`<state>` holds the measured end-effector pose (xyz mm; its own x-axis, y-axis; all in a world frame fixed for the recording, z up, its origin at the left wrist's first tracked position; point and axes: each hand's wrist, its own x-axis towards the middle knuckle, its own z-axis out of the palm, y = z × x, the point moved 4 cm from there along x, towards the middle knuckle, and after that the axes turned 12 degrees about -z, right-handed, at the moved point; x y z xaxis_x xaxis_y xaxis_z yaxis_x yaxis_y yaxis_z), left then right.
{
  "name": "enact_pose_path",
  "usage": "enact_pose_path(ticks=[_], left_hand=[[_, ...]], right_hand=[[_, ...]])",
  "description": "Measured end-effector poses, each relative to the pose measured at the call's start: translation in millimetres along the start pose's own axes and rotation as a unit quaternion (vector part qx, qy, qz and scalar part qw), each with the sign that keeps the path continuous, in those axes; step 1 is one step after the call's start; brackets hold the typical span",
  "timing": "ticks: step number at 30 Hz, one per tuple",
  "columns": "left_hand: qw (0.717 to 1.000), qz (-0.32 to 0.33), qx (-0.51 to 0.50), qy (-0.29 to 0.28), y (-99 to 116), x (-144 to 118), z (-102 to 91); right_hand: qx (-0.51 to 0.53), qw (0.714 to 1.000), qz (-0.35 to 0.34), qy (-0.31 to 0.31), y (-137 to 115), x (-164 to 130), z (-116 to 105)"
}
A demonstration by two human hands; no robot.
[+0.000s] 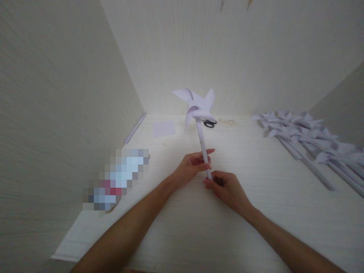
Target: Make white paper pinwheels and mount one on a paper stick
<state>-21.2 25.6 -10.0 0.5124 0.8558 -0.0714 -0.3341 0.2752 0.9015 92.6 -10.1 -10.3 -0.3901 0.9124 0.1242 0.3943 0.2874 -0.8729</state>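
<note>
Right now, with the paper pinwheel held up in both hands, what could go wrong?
1. The left hand and right hand both pinch the thin paper stick near its bottom, so squeezing or twisting might bend it.
2. The pinwheel head sits high on that stick, tilted away; it may droop or get crumpled against the wall behind.
3. The scissors lie just behind it on the table; a dipping blade could catch on them.

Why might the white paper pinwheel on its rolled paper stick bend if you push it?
The white paper pinwheel is thin folded paper, so probably light and floppy. Left hand and right hand both steady its stick, hinting it tips easily.
</note>
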Motion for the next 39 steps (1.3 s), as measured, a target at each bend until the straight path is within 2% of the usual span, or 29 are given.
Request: enact_pose_path(ticks=[11, 39], left_hand=[[1.000, -0.009, -0.001, -0.015, 1, -1, 1.2], [0.999, -0.036, 0.014, 0.006, 0, -1, -1.9]], right_hand=[[-0.006, 1.000, -0.008, -0.002, 1, -1, 0], [-0.025, 0.999, -0.034, -0.031, -7, 0, 4]])
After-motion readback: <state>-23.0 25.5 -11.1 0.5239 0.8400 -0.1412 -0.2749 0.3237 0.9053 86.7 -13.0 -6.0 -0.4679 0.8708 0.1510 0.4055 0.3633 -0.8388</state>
